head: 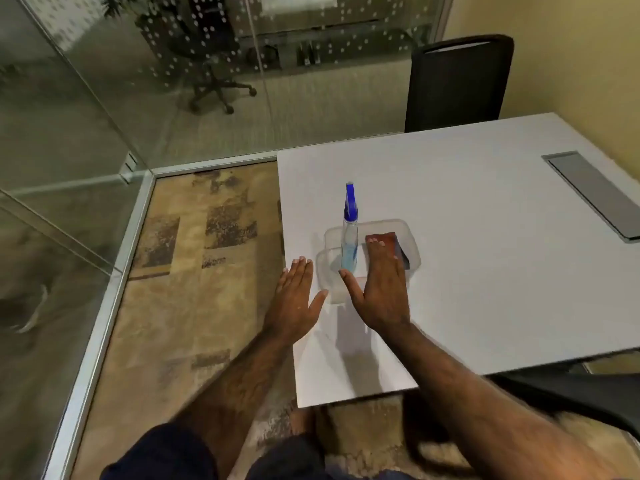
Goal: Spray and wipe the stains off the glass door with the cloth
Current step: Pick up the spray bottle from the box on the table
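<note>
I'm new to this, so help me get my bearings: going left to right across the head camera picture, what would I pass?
Glass door → patterned carpet → left hand → spray bottle → right hand → grey cable flap in the white table.

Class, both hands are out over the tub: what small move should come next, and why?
Probably the right hand closes on the spray bottle. Both hands are open and hold nothing, the bottle stands upright in the tub just left of that hand, and spraying comes before wiping with the cloth.
</note>
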### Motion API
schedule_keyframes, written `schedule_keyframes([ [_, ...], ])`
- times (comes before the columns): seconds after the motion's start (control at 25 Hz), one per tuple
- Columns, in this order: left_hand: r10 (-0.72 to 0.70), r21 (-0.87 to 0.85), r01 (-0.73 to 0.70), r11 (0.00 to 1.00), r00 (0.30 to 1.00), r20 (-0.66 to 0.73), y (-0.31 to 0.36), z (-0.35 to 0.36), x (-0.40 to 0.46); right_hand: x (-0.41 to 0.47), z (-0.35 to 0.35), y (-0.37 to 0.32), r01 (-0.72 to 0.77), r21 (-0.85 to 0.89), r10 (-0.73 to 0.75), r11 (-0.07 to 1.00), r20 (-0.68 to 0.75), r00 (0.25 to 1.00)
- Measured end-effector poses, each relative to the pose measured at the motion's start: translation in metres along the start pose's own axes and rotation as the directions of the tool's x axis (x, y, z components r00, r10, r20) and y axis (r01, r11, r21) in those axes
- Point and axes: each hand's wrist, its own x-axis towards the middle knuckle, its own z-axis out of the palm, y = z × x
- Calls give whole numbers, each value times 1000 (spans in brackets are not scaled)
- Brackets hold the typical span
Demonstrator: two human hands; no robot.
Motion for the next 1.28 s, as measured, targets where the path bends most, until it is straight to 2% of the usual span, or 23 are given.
schedule_keyframes([
  [0.08, 29, -37, -28, 999, 999, 21, -3, -5, 28, 22, 5, -3, -107, 80, 106, 991, 9, 994],
  [0.16, 60, -68, -55, 996, 996, 71, -5, -11, 55, 41, 11, -3, -176, 30, 175, 984, 12, 984],
  [0.24, 111, -93, -101, 991, 987, 116, -4, -14, 77, 59, 18, -2, -228, -16, 228, 974, 7, 974],
  [0.4, 200, -129, -180, 975, 966, 162, -6, -10, 115, 81, 32, -3, -292, 66, 288, 954, 60, 956],
  [0.52, 261, -147, -236, 961, 947, 186, -6, 1, 139, 91, 39, 0, -314, 143, 306, 939, 74, 949],
  [0.68, 268, -182, -231, 956, 938, 218, -7, 20, 164, 100, 37, -3, -293, 233, 280, 927, 86, 956],
  [0.92, 291, -162, -257, 953, 924, 247, 8, 15, 177, 100, 31, -10, -319, 246, 306, 915, 92, 948],
  [1.04, 326, -130, -304, 944, 920, 215, 8, 14, 179, 99, 29, -11, -347, 254, 325, 903, 126, 937],
  [1.28, 312, -142, -286, 948, 924, 221, 16, 8, 176, 100, 5, -17, -341, 245, 317, 908, 134, 939],
])
